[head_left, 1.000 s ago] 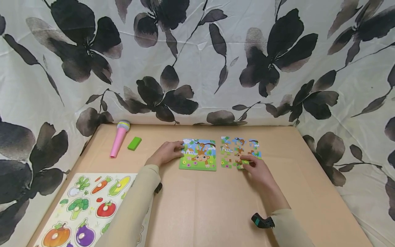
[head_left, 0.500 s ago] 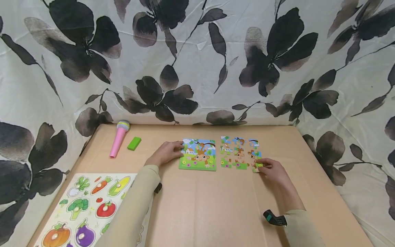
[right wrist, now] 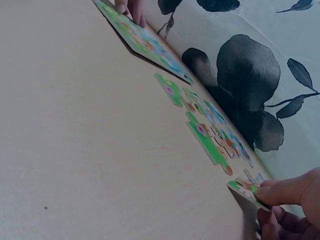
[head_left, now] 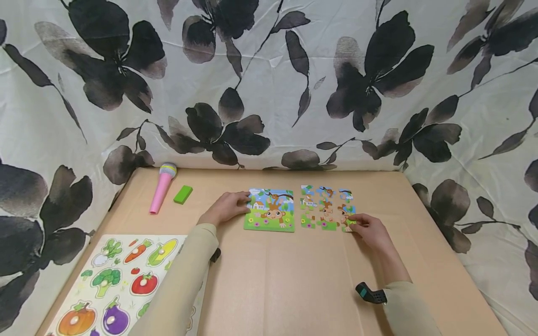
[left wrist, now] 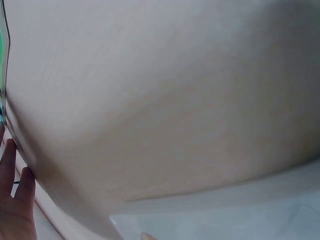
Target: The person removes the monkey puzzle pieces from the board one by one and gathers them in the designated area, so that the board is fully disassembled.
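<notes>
A square monkey picture board lies at mid-table, with my left hand at its left edge and its fingertips touching that edge. To its right, the loose jigsaw pieces are set in rows with small gaps, showing the same monkey scene. At the lower right of these rows, my right hand pinches a green-cornered jigsaw piece. In the right wrist view the piece is tilted, the thumb on top and fingers below. The left wrist view shows only some left fingers.
A pink toy microphone and a green block lie at the back left. A white vegetable puzzle board covers the front left, partly under the left sleeve. Behind the table hangs a flowered cloth.
My right hand has moved right from the bottom middle piece to the lower right corner, then slightly left with the piece it pinches. The left hand has stayed at the board's edge.
</notes>
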Tool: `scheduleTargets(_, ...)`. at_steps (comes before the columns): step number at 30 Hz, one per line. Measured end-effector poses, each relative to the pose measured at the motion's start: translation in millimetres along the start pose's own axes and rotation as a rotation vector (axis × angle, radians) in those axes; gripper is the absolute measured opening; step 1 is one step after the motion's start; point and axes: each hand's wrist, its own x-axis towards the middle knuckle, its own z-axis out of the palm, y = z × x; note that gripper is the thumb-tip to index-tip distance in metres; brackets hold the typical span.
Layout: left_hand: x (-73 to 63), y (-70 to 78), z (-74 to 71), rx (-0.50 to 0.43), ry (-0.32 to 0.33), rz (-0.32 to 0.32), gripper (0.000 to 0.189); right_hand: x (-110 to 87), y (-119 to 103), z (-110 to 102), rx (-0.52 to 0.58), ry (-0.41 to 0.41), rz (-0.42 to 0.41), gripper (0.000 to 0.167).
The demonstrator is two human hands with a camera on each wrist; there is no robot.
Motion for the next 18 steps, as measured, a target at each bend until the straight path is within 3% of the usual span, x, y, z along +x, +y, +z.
scheduleTargets(10,0.9,0.7,-0.5,-0.005,0.002,-0.003,0.042,2.9,1.2,1.5,-0.075,-0.014,-0.025,0.027)
scheduleTargets(18,1.0,-0.3,-0.7,0.007,-0.006,-0.005,0.043,2.4,1.9,2.6,-0.072,-0.017,-0.024,0.028)
